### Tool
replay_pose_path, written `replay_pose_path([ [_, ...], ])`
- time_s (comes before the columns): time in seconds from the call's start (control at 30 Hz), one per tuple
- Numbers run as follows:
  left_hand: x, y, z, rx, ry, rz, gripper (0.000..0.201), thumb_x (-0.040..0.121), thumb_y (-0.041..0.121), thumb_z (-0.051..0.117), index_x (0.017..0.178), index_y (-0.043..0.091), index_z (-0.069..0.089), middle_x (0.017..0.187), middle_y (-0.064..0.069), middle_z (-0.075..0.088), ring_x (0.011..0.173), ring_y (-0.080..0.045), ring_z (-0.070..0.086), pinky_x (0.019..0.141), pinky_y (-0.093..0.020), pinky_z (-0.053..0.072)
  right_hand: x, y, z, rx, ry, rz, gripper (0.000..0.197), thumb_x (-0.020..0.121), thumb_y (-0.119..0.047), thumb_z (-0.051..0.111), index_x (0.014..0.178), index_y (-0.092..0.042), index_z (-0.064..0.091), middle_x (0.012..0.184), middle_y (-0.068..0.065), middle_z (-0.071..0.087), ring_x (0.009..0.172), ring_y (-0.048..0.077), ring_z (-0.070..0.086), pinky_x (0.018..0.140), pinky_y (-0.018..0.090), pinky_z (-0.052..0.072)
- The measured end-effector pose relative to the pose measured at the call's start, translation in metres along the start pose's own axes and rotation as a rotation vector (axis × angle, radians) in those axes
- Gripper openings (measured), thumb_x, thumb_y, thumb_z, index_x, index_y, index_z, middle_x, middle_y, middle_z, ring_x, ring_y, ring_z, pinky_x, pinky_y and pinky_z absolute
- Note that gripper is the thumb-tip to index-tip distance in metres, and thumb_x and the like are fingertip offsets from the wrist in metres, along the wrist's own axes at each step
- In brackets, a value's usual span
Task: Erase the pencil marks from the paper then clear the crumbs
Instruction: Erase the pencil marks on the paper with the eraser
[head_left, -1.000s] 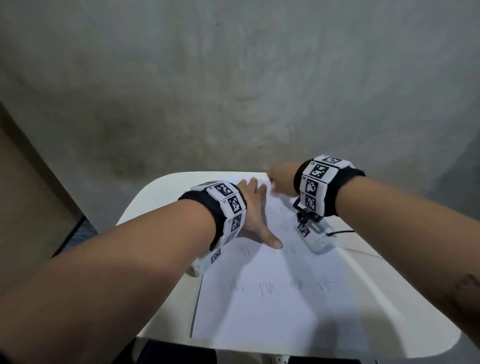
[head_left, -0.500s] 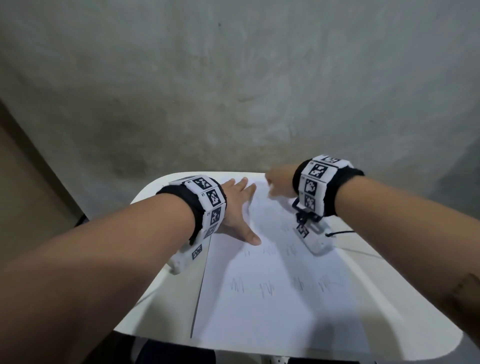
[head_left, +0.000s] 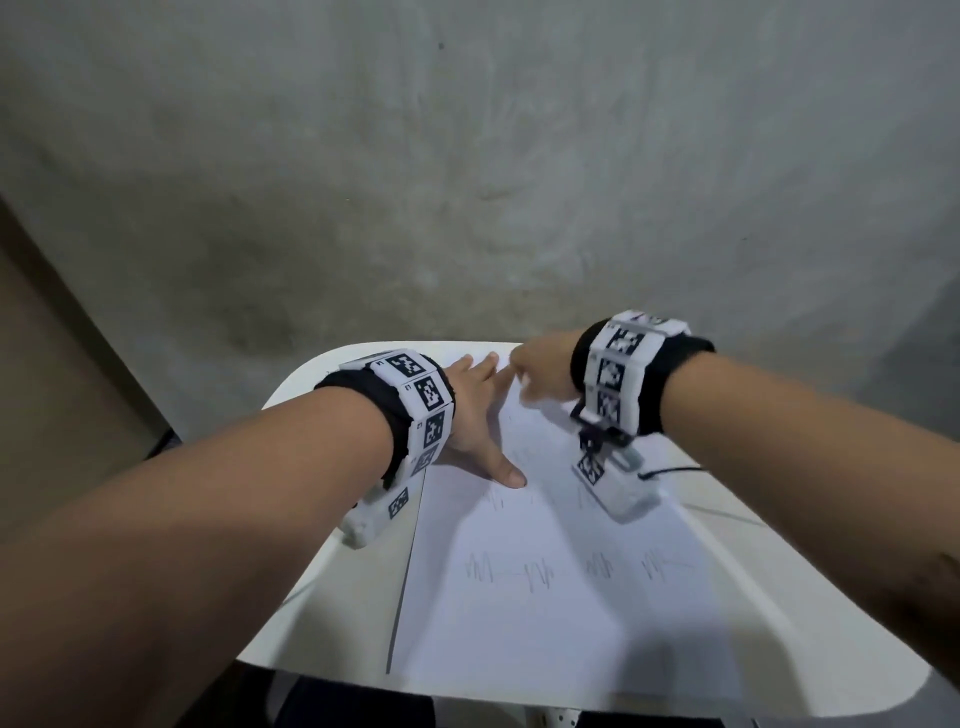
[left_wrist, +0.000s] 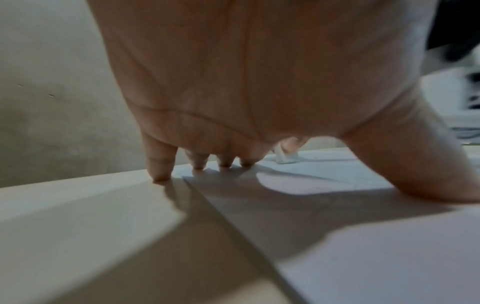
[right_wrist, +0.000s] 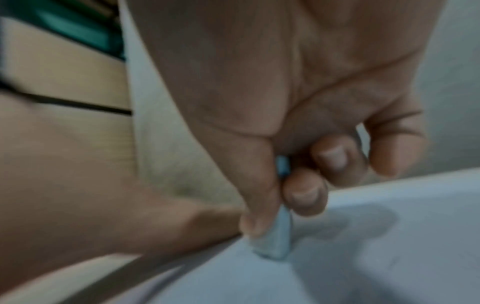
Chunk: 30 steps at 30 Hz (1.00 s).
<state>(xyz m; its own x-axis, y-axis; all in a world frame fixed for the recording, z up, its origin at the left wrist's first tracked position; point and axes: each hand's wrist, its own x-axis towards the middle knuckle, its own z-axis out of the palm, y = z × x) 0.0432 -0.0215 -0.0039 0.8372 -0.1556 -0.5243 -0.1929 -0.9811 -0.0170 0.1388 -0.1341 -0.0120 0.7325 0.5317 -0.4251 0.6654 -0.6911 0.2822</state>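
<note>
A white sheet of paper (head_left: 545, 623) lies on a small white table (head_left: 332, 571), with rows of zigzag pencil marks (head_left: 483, 569) across it. My left hand (head_left: 478, 415) lies flat with spread straight fingers, pressing the paper's far left part; its fingertips (left_wrist: 161, 174) touch down near the paper's edge. My right hand (head_left: 540, 374) is at the paper's far end and pinches a small white eraser (right_wrist: 275, 236) between thumb and fingers, its tip down on the paper (right_wrist: 389, 257). The eraser (left_wrist: 284, 158) also shows beyond my left palm.
A grey wall (head_left: 467, 156) rises just behind the table. A thin black cable (head_left: 675, 470) runs from my right wrist unit over the table's right side. The table's front edge (head_left: 519, 701) is close to my body. A tan surface (head_left: 52, 364) stands at the left.
My left hand slid left and further away, from the middle of the sheet to its far left part. My right hand stayed at the far end, shifting slightly with the eraser.
</note>
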Motion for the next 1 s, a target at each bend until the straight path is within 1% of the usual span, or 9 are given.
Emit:
replay_pose_path([
  [0.13,0.001,-0.001,0.001,-0.009,0.005,-0.001,0.127,0.072,0.075,0.064,0.154,0.022,-0.017,0.162,0.002,-0.019,0.15,-0.023,-0.012,0.118,-0.049,0.009,0.003,0.003,-0.002,-0.031,0.038,0.072,0.012,0.085,-0.026,0.065,0.087,-0.014,0.063,0.097,-0.001,0.068,0.069,0.018,0.061,0.066,0.023,0.054],
  [0.2,0.001,-0.001,0.001,-0.014,0.018,0.007,0.126,0.071,0.074,0.065,0.154,0.024,-0.015,0.163,0.004,-0.016,0.15,-0.024,-0.012,0.117,-0.05,0.01,0.0,-0.006,-0.002,-0.018,-0.017,-0.004,0.013,0.087,-0.017,0.065,0.098,-0.014,0.059,0.092,-0.006,0.06,0.071,0.016,0.056,0.052,0.012,0.046],
  [0.33,0.0,-0.002,0.003,-0.008,0.019,-0.006,0.126,0.072,0.076,0.062,0.154,0.022,-0.018,0.162,0.003,-0.021,0.15,-0.02,-0.013,0.118,-0.048,0.007,0.003,0.014,-0.005,-0.047,0.028,0.127,0.023,0.088,-0.03,0.059,0.097,-0.01,0.067,0.108,0.004,0.072,0.092,0.027,0.068,0.087,0.03,0.055],
  [0.4,0.001,-0.002,0.003,-0.011,0.017,0.0,0.126,0.072,0.076,0.063,0.154,0.023,-0.018,0.162,0.003,-0.02,0.15,-0.021,-0.013,0.118,-0.048,0.008,0.001,0.006,-0.005,-0.066,0.025,0.131,0.008,0.087,-0.022,0.059,0.083,-0.016,0.063,0.105,0.003,0.072,0.082,0.025,0.066,0.078,0.029,0.055],
  [0.5,0.004,-0.003,0.002,-0.018,0.008,0.008,0.127,0.07,0.075,0.064,0.154,0.024,-0.017,0.162,0.003,-0.019,0.15,-0.022,-0.013,0.118,-0.049,0.009,-0.005,-0.01,-0.007,0.042,-0.012,0.041,0.019,0.091,-0.019,0.054,0.107,-0.011,0.06,0.111,0.005,0.067,0.092,0.026,0.063,0.08,0.029,0.049],
  [0.6,0.006,-0.004,0.005,-0.006,0.004,0.0,0.129,0.069,0.079,0.061,0.153,0.023,-0.02,0.161,0.003,-0.023,0.149,-0.02,-0.015,0.119,-0.049,0.005,0.006,0.01,-0.008,0.073,0.02,0.169,0.026,0.087,-0.033,0.056,0.078,-0.011,0.063,0.089,0.004,0.073,0.082,0.028,0.068,0.083,0.037,0.057],
  [0.73,0.003,-0.017,0.008,-0.015,-0.014,-0.019,0.131,0.069,0.078,0.062,0.152,0.019,-0.02,0.16,0.004,-0.025,0.149,-0.016,-0.016,0.12,-0.044,0.002,0.011,0.013,-0.005,0.118,0.036,0.191,0.031,0.085,-0.03,0.056,0.061,-0.011,0.052,0.07,0.002,0.062,0.07,0.028,0.061,0.066,0.026,0.047],
  [0.9,-0.005,-0.038,0.011,-0.013,-0.035,-0.054,0.131,0.071,0.075,0.063,0.152,0.016,-0.021,0.16,0.003,-0.026,0.149,-0.014,-0.015,0.12,-0.039,0.002,0.009,0.014,-0.003,0.129,0.05,0.181,0.015,0.084,-0.023,0.058,0.073,-0.015,0.054,0.068,-0.001,0.053,0.071,0.022,0.053,0.061,0.025,0.04],
  [1.0,-0.002,-0.036,0.012,-0.008,-0.037,-0.053,0.131,0.071,0.074,0.064,0.152,0.016,-0.022,0.159,0.003,-0.027,0.149,-0.014,-0.016,0.119,-0.039,0.002,0.01,-0.006,-0.001,0.063,0.047,0.074,0.022,0.085,-0.025,0.061,0.104,-0.013,0.061,0.094,-0.007,0.062,0.093,0.025,0.066,0.081,0.034,0.054],
])
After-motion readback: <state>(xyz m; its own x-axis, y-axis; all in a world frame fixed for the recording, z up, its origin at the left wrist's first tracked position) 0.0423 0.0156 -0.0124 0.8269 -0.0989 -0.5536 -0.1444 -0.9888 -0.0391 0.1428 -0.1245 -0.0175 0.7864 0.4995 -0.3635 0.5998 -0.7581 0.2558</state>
